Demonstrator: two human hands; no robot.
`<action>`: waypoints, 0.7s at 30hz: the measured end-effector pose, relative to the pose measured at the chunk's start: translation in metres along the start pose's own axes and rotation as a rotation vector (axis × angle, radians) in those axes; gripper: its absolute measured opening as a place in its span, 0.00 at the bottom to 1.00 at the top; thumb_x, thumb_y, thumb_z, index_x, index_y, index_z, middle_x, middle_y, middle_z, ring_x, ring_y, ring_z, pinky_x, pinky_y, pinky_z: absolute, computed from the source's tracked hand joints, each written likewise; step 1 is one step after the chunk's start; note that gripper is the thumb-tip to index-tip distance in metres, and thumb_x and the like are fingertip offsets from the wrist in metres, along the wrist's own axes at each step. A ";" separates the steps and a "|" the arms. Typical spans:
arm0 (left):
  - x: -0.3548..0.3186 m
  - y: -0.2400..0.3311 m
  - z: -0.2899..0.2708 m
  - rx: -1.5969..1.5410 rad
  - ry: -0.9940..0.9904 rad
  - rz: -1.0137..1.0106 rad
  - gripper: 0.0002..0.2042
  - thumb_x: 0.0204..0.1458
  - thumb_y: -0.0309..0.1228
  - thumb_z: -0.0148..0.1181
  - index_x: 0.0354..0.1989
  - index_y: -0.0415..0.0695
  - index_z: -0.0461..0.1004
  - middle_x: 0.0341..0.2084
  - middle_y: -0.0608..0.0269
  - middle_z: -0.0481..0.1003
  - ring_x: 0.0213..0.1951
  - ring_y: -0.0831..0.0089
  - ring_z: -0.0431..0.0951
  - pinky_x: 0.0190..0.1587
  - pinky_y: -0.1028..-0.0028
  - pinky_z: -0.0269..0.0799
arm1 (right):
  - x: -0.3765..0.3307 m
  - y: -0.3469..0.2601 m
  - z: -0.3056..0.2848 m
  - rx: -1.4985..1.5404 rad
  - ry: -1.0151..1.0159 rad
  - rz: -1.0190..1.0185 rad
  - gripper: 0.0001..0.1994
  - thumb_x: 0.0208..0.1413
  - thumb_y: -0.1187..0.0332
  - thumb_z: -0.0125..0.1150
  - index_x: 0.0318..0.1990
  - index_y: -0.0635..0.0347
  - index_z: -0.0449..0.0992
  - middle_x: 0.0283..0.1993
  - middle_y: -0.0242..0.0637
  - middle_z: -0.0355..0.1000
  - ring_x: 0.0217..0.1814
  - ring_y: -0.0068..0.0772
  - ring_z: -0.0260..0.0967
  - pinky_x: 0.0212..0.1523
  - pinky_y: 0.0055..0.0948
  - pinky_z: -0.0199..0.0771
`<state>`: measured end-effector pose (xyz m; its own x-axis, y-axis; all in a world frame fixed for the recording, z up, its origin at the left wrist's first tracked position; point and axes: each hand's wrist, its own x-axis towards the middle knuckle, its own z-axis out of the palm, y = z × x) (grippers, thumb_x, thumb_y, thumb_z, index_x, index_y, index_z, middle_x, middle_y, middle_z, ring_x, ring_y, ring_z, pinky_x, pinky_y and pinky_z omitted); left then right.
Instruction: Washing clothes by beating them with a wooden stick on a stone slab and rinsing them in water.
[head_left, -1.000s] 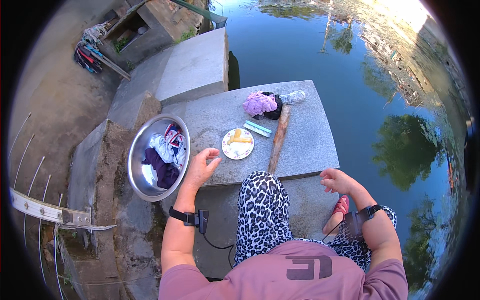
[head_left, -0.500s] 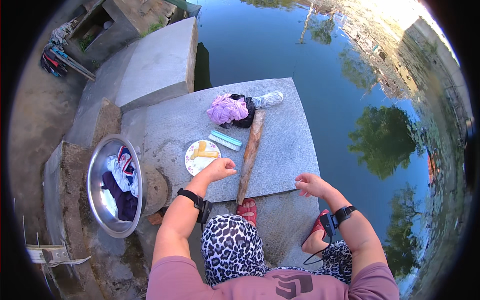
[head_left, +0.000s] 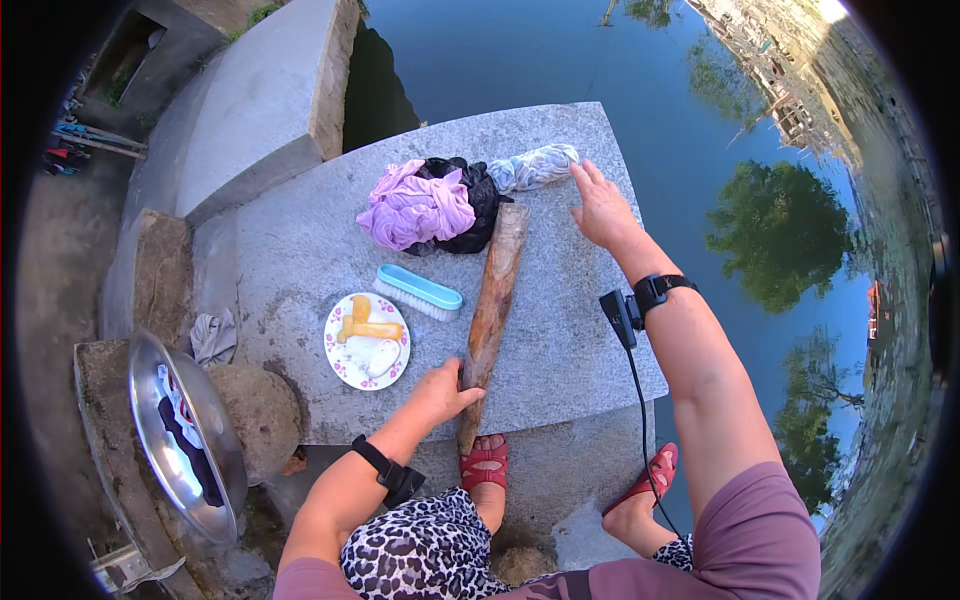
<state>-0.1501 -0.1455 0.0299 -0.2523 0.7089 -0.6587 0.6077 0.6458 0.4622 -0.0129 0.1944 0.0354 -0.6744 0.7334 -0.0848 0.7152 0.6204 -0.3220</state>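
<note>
A long wooden washing bat (head_left: 492,310) lies on the stone slab (head_left: 560,330), its lower end by my red sandal. My left hand (head_left: 437,394) is closed round its narrow lower end, thumb on top. My right hand (head_left: 604,208) reaches far out, fingers stretched, close to a twisted grey-white cloth (head_left: 535,168); touching or just short of it, I cannot tell. Left of this cloth sit a black plastic bag (head_left: 478,215) and crumpled lilac cloth (head_left: 415,207). Nearer lie a blue scrubbing brush (head_left: 418,291) and a flowered plate (head_left: 340,370) holding yellow soap bars (head_left: 368,325) and a white one.
At the left, a tilted metal basin (head_left: 225,455) holds dark and white clothes. A grey rag (head_left: 213,337) lies behind it, beside a round stone (head_left: 255,420). Water (head_left: 670,130) borders the slab's far and right edges. A raised concrete block (head_left: 260,100) stands far left.
My right hand has moved forward to the twisted cloth. My left hand has come down onto the bat's lower end. The view has shifted, and a grey rag now shows behind the basin.
</note>
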 end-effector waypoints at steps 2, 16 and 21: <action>0.002 -0.002 -0.002 -0.003 -0.030 -0.006 0.28 0.41 0.46 0.68 0.39 0.33 0.67 0.30 0.44 0.76 0.35 0.48 0.77 0.38 0.59 0.73 | 0.025 -0.002 0.012 -0.047 0.039 -0.016 0.33 0.51 0.73 0.55 0.66 0.54 0.52 0.70 0.48 0.47 0.66 0.52 0.55 0.63 0.39 0.60; 0.007 -0.003 0.012 -0.035 -0.070 -0.036 0.30 0.41 0.46 0.64 0.44 0.32 0.65 0.38 0.35 0.74 0.43 0.44 0.75 0.46 0.57 0.71 | -0.010 0.000 0.027 -0.087 -0.092 0.116 0.11 0.51 0.70 0.52 0.42 0.59 0.71 0.39 0.50 0.74 0.42 0.51 0.74 0.43 0.45 0.74; 0.007 0.002 0.005 -0.101 -0.055 0.045 0.32 0.39 0.45 0.65 0.47 0.32 0.65 0.39 0.41 0.74 0.43 0.50 0.75 0.47 0.62 0.70 | -0.124 -0.008 0.019 -0.027 -0.323 0.226 0.11 0.45 0.67 0.56 0.36 0.62 0.75 0.35 0.52 0.75 0.40 0.53 0.74 0.42 0.45 0.74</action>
<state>-0.1473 -0.1408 0.0230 -0.1828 0.7227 -0.6665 0.5380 0.6410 0.5475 0.0610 0.0932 0.0305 -0.5193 0.7301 -0.4441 0.8539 0.4634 -0.2367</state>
